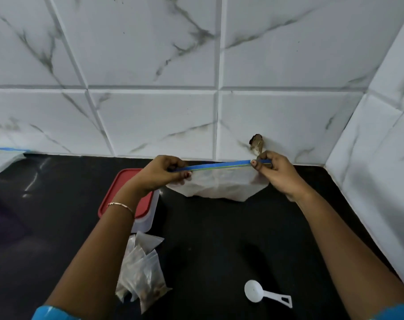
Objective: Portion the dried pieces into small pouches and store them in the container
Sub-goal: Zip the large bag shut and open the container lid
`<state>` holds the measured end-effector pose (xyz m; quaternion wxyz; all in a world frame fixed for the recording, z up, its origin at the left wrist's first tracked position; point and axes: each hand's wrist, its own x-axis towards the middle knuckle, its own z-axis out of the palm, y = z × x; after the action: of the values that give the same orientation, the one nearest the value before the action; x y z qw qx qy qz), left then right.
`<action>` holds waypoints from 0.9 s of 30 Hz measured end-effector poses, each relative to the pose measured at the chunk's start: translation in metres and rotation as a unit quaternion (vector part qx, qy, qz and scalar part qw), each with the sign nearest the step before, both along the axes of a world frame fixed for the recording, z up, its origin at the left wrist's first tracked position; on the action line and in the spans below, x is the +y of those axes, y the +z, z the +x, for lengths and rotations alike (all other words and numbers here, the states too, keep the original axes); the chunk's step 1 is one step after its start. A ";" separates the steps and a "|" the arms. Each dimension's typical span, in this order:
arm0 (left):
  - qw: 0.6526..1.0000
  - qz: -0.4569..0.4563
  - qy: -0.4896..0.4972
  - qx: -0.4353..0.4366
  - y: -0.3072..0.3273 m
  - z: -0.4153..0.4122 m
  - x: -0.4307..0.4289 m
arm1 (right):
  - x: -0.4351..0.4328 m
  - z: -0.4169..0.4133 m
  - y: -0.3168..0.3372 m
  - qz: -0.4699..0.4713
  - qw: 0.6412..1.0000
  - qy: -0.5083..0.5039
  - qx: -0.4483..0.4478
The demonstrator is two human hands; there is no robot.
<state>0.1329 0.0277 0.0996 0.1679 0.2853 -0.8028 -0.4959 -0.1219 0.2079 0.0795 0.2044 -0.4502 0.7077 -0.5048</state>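
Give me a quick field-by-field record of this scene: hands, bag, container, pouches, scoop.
left hand: pinches zip strip's left end
right hand: pinches its right end
zip bag: large, bottom on black counter
container: red lid on, behind left wrist
pouches: filled, piled beside left forearm
scoop: white, lying untouched near right forearm

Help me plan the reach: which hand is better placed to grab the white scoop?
Probably right: the white scoop lies nearer the right hand, while the left hand reaches over the red-lidded container and small pouches. Both pinch the zip bag.
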 end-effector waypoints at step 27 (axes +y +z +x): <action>0.966 -0.068 0.204 -0.143 -0.135 -0.002 0.045 | 0.029 0.042 -0.123 0.227 0.952 -0.191 0.079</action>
<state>0.1307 0.0727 -0.0352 0.1682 0.4989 -0.7752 -0.3492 -0.0794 0.2368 -0.0434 0.1444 -0.2869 0.8902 -0.3232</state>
